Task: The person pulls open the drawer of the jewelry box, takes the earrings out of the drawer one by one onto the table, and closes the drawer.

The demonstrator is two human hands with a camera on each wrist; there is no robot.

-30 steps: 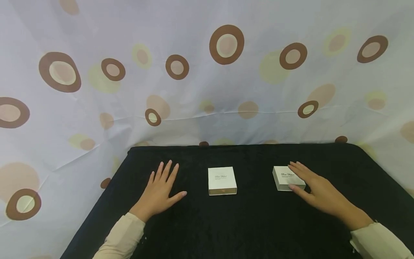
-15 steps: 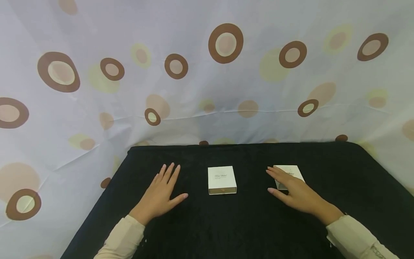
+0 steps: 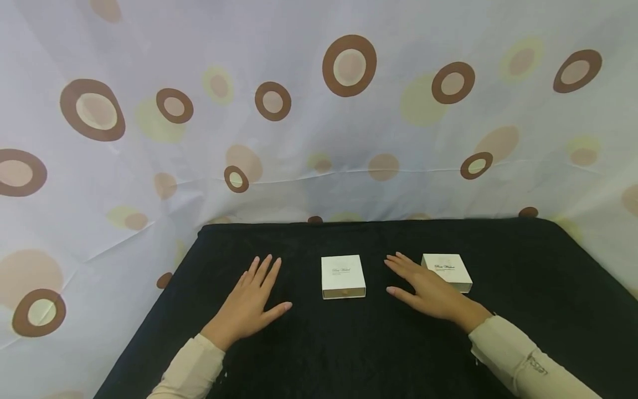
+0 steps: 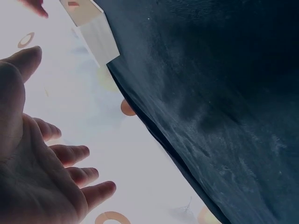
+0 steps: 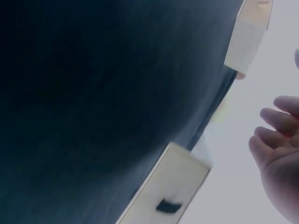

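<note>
Two small white boxes with script lettering on their lids lie on the black cloth. The middle box (image 3: 343, 274) shows a tan front side with a small tab. The right box (image 3: 451, 270) is partly covered by my right hand (image 3: 431, 289), which hovers in front of its left side with fingers straight and holds nothing. My left hand (image 3: 245, 306) is spread palm down to the left of the middle box, also holding nothing. In the right wrist view a dark tab (image 5: 168, 206) shows on the nearer box. The middle box (image 4: 96, 37) appears at the top of the left wrist view.
A black cloth (image 3: 319, 349) covers the table, its far edge running just behind the boxes. Behind it hangs a pale curtain (image 3: 309, 138) printed with brown rings and beige dots. Light sleeves (image 3: 523, 354) cover both forearms.
My right hand has moved left, from over the right box to the gap between the boxes, uncovering its lettering. The left hand has shifted slightly right and nearer. Both boxes stay put.
</note>
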